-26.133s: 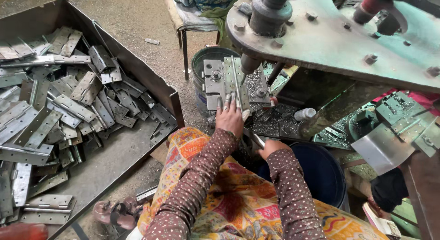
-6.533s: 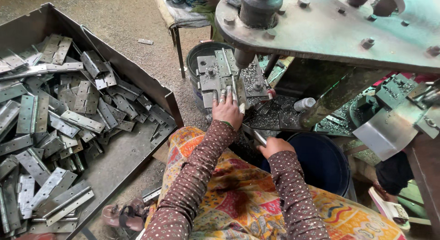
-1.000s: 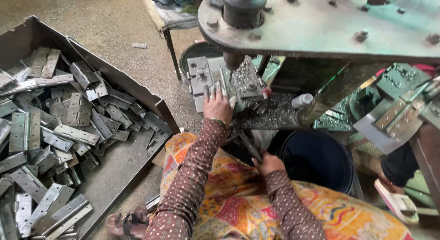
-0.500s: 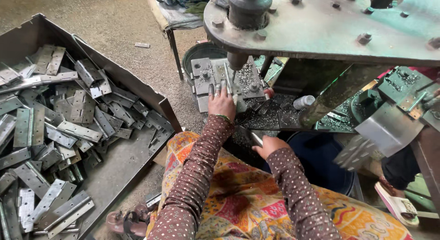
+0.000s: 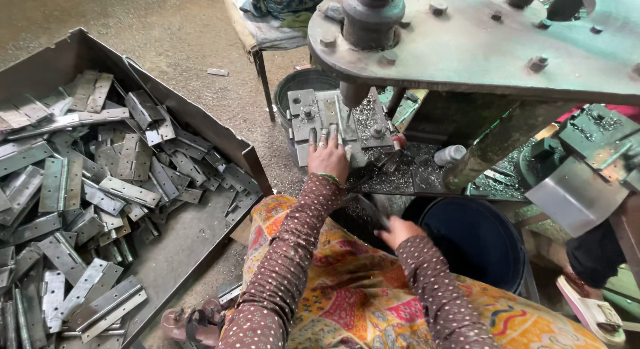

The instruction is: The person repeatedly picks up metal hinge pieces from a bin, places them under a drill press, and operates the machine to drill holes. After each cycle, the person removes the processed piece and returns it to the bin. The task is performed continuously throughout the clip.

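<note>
Head view: the left hand (image 5: 328, 157) lies flat, fingers spread, pressing on a metal hinge plate (image 5: 331, 116) on the drill jig (image 5: 333, 119), directly under the drill bit (image 5: 349, 109) of the green press (image 5: 480, 46). Metal shavings (image 5: 400, 176) lie on the jig and just right of it. The right hand (image 5: 398, 230) sits below and right of the jig, near the lap, its grip closed around a dark, blurred bar (image 5: 367, 212); what the bar is cannot be told. A dark blue bucket (image 5: 477, 246) stands lower right of the jig. Far left of the jig, a steel tray (image 5: 193, 236) holds a heap of hinges (image 5: 80, 189).
</note>
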